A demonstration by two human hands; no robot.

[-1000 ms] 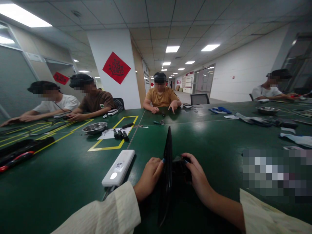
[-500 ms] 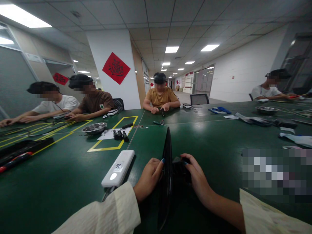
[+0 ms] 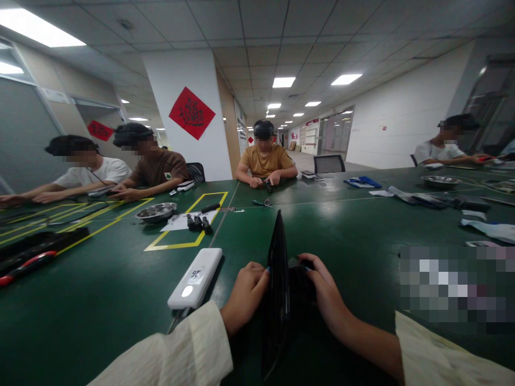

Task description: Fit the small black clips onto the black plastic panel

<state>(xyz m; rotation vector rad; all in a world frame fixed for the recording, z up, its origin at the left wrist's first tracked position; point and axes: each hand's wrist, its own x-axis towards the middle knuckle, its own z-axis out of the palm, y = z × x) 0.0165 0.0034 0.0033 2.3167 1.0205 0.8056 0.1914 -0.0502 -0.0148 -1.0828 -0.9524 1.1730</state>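
Observation:
A thin, black flat panel (image 3: 277,284) stands on edge in front of me, seen almost edge-on. My left hand (image 3: 246,289) is closed on its left side, with the fingers curled and the thumb pressed to the face. Off its right side sticks a dark black part (image 3: 301,284), too dim to name, which looks joined to the panel. Curled round that black part is my right hand (image 3: 324,289), thumb and fingers gripping its right end. A white power bank (image 3: 196,279) with a cable lies left of my left hand.
Sheet with black cylindrical parts (image 3: 198,222) and a metal bowl (image 3: 156,212) lie ahead left. Small pliers (image 3: 262,203) lie farther ahead. A red-and-black handled tool (image 3: 28,267) is at far left. Bags and tools (image 3: 418,197) lie on the right. Several people sit round the green table (image 3: 341,236).
The panel has turned slightly, so more of its right edge shows. My left thumb has shifted a little left and down. My right hand keeps its grip.

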